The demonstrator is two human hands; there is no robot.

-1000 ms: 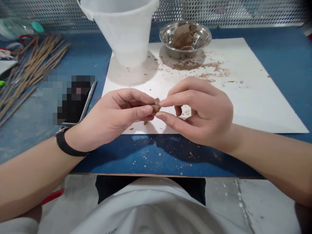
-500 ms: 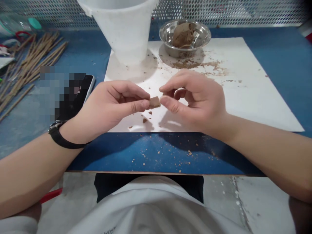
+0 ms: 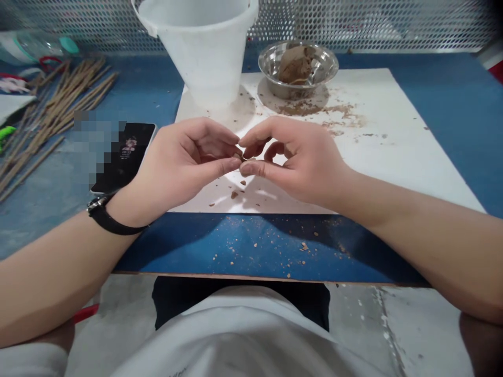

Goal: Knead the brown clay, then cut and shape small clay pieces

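Over the white board, my left hand point(image 3: 184, 162) pinches a small brown piece of clay point(image 3: 238, 155) between thumb and fingertips. My right hand point(image 3: 298, 157) meets it from the other side, thumb tip and curled fingers closed in at the same piece. Fingertips of both hands cover most of the clay, so its shape is hidden. Beneath them, a few brown crumbs point(image 3: 234, 195) lie on the white board point(image 3: 404, 157). Farther back, a metal bowl point(image 3: 291, 93) holds a large lump of brown clay point(image 3: 295, 65).
A white bucket point(image 3: 208, 57) stands behind my left hand. To the left lie a phone point(image 3: 135, 157), a bundle of thin brown sticks point(image 3: 58, 104) and a clear bottle point(image 3: 43, 47). Crumbs dot the blue table point(image 3: 251, 246) near its front edge. Perforated metal point(image 3: 373, 26) borders the back.
My right hand has moved left, bringing its fingertips against those of my left hand. The clay piece, plainly visible before, is now mostly covered. The view has shifted slightly.
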